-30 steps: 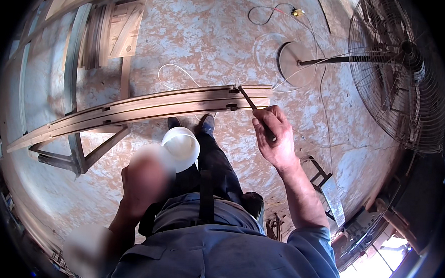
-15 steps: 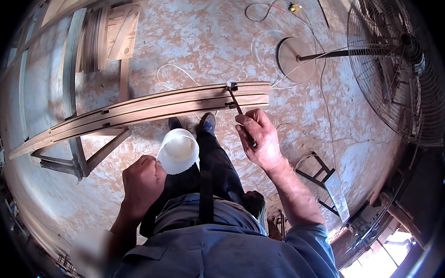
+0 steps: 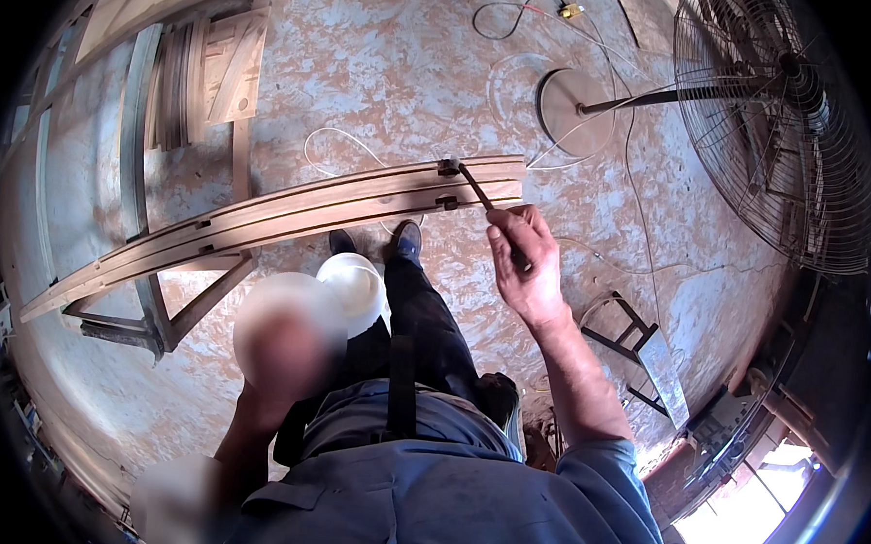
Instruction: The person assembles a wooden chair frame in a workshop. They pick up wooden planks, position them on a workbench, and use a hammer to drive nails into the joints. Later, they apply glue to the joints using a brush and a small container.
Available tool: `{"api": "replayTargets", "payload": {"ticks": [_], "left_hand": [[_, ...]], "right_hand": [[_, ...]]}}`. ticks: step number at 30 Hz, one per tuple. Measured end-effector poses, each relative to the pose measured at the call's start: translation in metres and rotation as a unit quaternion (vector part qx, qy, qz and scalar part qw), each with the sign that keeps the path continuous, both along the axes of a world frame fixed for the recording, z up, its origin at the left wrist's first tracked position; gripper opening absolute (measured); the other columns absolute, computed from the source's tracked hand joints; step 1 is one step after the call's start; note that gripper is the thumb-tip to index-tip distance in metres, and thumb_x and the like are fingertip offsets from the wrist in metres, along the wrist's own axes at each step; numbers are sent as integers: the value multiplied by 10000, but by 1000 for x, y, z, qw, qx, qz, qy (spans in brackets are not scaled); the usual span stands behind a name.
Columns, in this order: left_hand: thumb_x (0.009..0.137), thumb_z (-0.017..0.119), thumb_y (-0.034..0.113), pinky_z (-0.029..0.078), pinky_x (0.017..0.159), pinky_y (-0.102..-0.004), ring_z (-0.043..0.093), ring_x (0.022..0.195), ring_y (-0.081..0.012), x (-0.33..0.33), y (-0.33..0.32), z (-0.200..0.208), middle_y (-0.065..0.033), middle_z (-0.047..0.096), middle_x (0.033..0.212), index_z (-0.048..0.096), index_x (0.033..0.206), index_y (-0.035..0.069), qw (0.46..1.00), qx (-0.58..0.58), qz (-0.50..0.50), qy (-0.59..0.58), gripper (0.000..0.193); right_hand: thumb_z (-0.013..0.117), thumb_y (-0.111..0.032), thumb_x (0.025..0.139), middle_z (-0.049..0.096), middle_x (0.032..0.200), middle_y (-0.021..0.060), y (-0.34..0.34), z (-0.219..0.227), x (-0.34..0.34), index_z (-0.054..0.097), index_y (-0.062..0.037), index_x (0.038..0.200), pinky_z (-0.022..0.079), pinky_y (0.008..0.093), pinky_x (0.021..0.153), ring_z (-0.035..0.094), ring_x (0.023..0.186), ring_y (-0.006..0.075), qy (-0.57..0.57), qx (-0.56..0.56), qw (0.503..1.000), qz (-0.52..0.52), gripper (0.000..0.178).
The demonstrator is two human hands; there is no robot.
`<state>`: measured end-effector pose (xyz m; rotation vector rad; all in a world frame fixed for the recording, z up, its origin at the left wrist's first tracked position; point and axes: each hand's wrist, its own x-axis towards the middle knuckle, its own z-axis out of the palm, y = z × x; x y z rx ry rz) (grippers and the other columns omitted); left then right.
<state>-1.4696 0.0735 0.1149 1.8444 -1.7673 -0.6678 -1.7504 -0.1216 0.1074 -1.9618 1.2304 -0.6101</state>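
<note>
My right hand [image 3: 525,261] is shut on the thin dark handle of a brush [image 3: 468,184]. The brush tip rests on the top of a long curved wooden frame piece [image 3: 292,212], near its right end. My left hand [image 3: 274,354] is blurred and holds a white round cup [image 3: 357,286] close to my chest, below the wooden piece. My shoes [image 3: 408,240] stand on the mottled floor just under the wood.
The wooden piece lies on a timber trestle [image 3: 167,309]. More wooden parts [image 3: 211,68] lie at the upper left. A large pedestal fan [image 3: 772,121] with a round base [image 3: 571,98] stands at the right, with cables [image 3: 525,9] on the floor. A small metal stand [image 3: 637,339] sits beside my right arm.
The brush tip has slid a little to the left along the wooden piece, and my right hand shifted with it. My left hand and the cup have stayed about where they were.
</note>
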Motion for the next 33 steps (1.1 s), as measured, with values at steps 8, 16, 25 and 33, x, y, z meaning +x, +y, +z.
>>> {"api": "replayTargets", "payload": {"ticks": [8, 16, 25, 33], "left_hand": [[774, 713, 77, 525, 866, -429, 639, 947, -322, -1, 10, -19, -157, 653, 1008, 638, 1017, -7, 994, -23, 20, 102, 268], [773, 737, 106, 493, 524, -365, 627, 647, -238, -22, -47, 29, -89, 654, 815, 694, 953, 19, 994, -98, 42, -29, 204], [802, 690, 104, 518, 692, -402, 637, 821, -285, -32, -42, 16, -136, 642, 944, 638, 1008, -21, 996, -80, 23, -35, 246], [906, 644, 80, 519, 857, -342, 612, 997, -206, -21, -33, -11, -89, 622, 1122, 591, 1207, 30, 981, -44, 9, 187, 309]], "right_hand": [[628, -64, 917, 606, 803, 111, 14, 34, -11, 648, 26, 930, 472, 319, 671, 584, 719, 226, -83, 55, 991, -88, 93], [742, -58, 817, 659, 790, 131, 57, 68, 15, 668, 21, 851, 522, 352, 626, 647, 688, 285, -91, 117, 979, 138, 113], [761, -115, 808, 687, 840, 100, 57, 54, 35, 685, -21, 911, 559, 372, 658, 669, 759, 284, 5, 48, 983, 179, 159], [709, -46, 875, 681, 855, 121, 50, 48, 8, 665, 51, 927, 525, 312, 673, 653, 743, 217, -144, 210, 967, 14, 119]]}}
